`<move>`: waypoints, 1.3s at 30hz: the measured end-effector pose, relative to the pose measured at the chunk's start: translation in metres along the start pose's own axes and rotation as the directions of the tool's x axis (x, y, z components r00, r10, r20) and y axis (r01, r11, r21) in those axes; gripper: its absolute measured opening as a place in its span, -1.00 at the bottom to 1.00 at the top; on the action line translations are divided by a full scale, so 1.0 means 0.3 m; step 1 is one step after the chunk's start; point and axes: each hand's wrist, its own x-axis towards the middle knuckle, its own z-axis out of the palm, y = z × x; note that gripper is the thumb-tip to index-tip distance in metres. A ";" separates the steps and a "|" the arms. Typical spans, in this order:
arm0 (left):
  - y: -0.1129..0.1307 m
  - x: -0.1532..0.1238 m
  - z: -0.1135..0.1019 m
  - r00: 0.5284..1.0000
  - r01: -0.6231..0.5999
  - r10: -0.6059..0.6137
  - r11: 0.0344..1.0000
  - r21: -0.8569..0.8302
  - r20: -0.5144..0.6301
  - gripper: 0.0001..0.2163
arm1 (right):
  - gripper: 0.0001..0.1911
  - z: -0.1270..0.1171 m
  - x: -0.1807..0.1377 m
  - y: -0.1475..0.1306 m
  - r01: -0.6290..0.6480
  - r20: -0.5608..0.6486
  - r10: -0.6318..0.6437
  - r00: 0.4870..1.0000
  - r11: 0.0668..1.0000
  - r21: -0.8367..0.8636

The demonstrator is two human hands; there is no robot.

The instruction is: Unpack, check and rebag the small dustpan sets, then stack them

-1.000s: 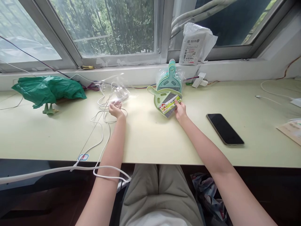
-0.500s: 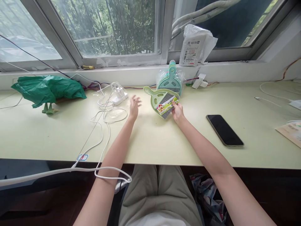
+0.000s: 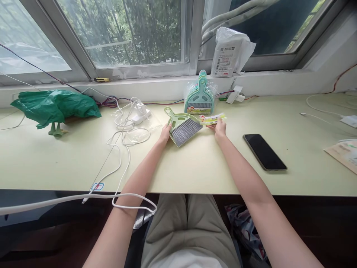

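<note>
Green dustpan [image 3: 175,118], directly between the two hands, with a grey-bristled brush [image 3: 186,132] nested over its face. Left hand [image 3: 165,133] the nearer one: fingers closed on the dustpan's left edge, just below the handle, in full contact. Right hand [image 3: 220,128] just beside the dustpan, on its right: fingers narrow, pinching a printed label card [image 3: 213,119], with no visible hold on the dustpan itself.

From the left fingers, dustpan to the right; from the right fingers, dustpan to the left, beyond the card. Long axis on a slant: handle end far and left, bristle edge near and right. Card roughly crosswise, with one end close to the brush's right corner; hard to tell whether touching or merely in line with it. Hard to tell, too, whether resting on the worktop [image 3: 195,171] or held slightly above.

Farther out, behind the dustpan and a little right, a wrapped stack of teal dustpans [image 3: 201,89]. To its left, well clear of the left fingers, a white adapter [image 3: 141,114] in clear wrap; farther left, a green plastic bag [image 3: 55,104]. To its right and nearer the body, well apart, a dark phone [image 3: 264,152], flat.
</note>
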 end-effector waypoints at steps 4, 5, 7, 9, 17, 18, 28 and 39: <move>-0.018 0.005 0.005 0.997 -0.023 0.022 1.000 0.012 0.070 -0.65 | -0.50 -0.083 0.074 -0.059 0.059 -0.246 -0.020 0.969 0.986 0.154; -0.023 0.006 0.007 0.996 -0.025 0.023 1.000 0.017 0.090 -0.65 | -0.48 -0.101 0.085 -0.070 0.074 -0.270 -0.025 0.963 0.982 0.174; -0.031 0.006 0.010 0.991 -0.016 0.013 1.000 0.026 0.131 -0.63 | -0.51 -0.127 0.095 -0.084 0.089 -0.295 -0.015 0.955 0.967 0.237; -0.036 0.007 0.010 0.988 -0.002 -0.004 0.999 0.041 0.155 -0.62 | -0.58 -0.134 0.089 -0.088 0.080 -0.299 0.011 0.954 0.954 0.289; -0.025 0.001 0.017 0.986 -0.021 0.005 0.995 0.096 0.165 -0.62 | -0.74 -0.023 -0.055 -0.067 0.039 -0.154 -0.043 0.987 0.999 -0.029; -0.022 -0.003 0.019 0.985 -0.025 0.007 0.994 0.102 0.172 -0.62 | -0.74 -0.003 -0.088 -0.063 0.150 -0.094 -0.169 0.981 0.972 -0.179; 0.012 -0.046 0.059 0.981 -0.060 0.038 0.992 0.107 0.190 -0.71 | -0.68 0.117 -0.370 0.020 0.825 0.822 -0.298 0.486 -0.153 -0.543; 0.050 -0.057 0.044 0.939 -0.144 0.078 0.974 0.177 0.334 -0.65 | -0.73 0.108 -0.321 0.006 0.755 0.700 -0.281 0.656 0.262 -0.602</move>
